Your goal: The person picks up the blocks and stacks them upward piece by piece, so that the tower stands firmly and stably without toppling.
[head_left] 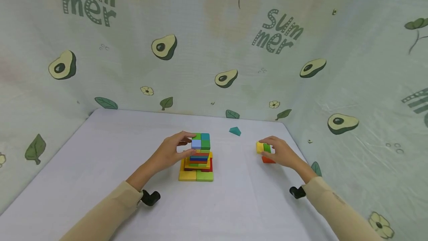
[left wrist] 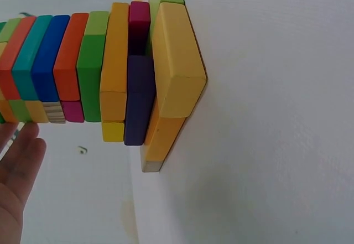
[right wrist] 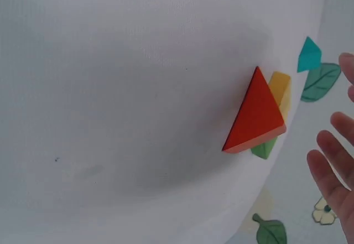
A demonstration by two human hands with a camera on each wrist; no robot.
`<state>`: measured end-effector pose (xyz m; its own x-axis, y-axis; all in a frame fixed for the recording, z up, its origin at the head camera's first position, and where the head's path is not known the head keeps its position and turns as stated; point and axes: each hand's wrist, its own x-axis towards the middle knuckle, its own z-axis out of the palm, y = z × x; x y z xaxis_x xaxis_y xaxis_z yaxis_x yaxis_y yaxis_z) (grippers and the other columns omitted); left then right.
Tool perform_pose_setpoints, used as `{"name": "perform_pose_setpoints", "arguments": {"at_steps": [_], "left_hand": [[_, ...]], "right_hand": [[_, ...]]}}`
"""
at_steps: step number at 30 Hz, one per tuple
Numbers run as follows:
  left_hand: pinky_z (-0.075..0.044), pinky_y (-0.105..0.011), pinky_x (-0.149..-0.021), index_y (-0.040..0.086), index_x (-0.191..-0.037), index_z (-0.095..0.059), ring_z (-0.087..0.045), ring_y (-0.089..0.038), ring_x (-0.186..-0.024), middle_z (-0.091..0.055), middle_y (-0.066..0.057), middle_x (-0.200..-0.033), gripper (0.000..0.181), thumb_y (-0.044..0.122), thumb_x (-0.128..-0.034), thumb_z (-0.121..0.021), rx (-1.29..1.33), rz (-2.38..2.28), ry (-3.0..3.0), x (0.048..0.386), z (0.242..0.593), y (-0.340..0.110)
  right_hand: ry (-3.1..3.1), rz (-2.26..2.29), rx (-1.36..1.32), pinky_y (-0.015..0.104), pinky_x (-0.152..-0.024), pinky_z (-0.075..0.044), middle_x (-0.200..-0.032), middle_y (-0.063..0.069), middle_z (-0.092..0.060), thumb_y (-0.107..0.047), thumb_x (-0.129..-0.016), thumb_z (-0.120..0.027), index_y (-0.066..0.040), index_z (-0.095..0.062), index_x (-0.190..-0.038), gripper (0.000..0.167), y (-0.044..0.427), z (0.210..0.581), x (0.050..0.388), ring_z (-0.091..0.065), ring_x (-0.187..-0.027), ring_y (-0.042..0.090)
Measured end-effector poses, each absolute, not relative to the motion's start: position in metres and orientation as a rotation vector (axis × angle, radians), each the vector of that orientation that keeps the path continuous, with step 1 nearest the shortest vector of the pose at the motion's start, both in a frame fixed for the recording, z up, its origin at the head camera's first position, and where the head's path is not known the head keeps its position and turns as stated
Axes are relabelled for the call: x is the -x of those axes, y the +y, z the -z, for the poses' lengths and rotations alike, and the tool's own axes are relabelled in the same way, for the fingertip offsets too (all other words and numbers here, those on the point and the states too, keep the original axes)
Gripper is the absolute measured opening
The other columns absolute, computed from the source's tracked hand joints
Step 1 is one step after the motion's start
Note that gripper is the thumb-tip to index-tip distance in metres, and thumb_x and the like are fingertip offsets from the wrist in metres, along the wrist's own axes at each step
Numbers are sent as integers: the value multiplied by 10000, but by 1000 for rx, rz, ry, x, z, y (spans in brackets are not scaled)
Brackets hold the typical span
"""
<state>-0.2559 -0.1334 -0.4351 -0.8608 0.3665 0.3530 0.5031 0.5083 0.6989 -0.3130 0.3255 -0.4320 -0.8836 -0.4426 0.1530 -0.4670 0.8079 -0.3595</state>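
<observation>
A tower of coloured wooden blocks [head_left: 201, 158] stands on the white table, wider at its base and narrow above. Beside its upper left side is my left hand [head_left: 174, 148], thumb at the front and fingers toward the back. In the left wrist view, fairly straight fingers [left wrist: 22, 164] meet the side of the tower [left wrist: 72, 61]. My right hand [head_left: 280, 151] hovers by a yellow block [head_left: 259, 147], a green block [head_left: 266, 148] and a red triangular block [head_left: 268, 160]. In the right wrist view, its fingers are spread apart from the red triangular block [right wrist: 257, 117].
A teal angular block [head_left: 235, 131] lies farther back, between the tower and the right hand. Printed cloth [head_left: 200, 58] hangs behind and on both sides of the table [head_left: 100, 166]. A black wrist camera [head_left: 151, 198] sticks out near the left sleeve.
</observation>
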Motion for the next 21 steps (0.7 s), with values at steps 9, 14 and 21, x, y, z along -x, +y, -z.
{"name": "perform_pose_setpoints", "arguments": {"at_steps": [9, 14, 21], "left_hand": [[-570, -486, -1057, 198, -1438, -605, -682, -295, -1250, -689, -54, -1370, 541, 300, -954, -825, 764, 1307, -2566, 257, 438, -134], [-568, -506, -1055, 207, -1443, -602, -677, -326, -1257, -689, -56, -1364, 546, 318, -956, -822, 765, 1318, -2571, 257, 438, -134], [-564, -532, -1052, 211, -1439, -602, -678, -318, -1253, -684, -61, -1377, 548, 320, -951, -827, 747, 1327, -2570, 256, 438, -135]], "right_hand": [[-3100, -525, -670, 655, -1123, -466, -1497, 235, -564, -204, -974, -794, -60, -619, -1466, 542, 333, 448, 339, -528, -1364, 451], [-3179, -529, -623, 659, -1154, -430, -1511, 245, -556, -196, -990, -773, -42, -601, -1481, 543, 335, 455, 348, -510, -1372, 462], [-3170, -537, -644, 633, -1155, -443, -1468, 223, -602, -192, -982, -783, -39, -635, -1449, 513, 327, 457, 353, -543, -1343, 434]]}}
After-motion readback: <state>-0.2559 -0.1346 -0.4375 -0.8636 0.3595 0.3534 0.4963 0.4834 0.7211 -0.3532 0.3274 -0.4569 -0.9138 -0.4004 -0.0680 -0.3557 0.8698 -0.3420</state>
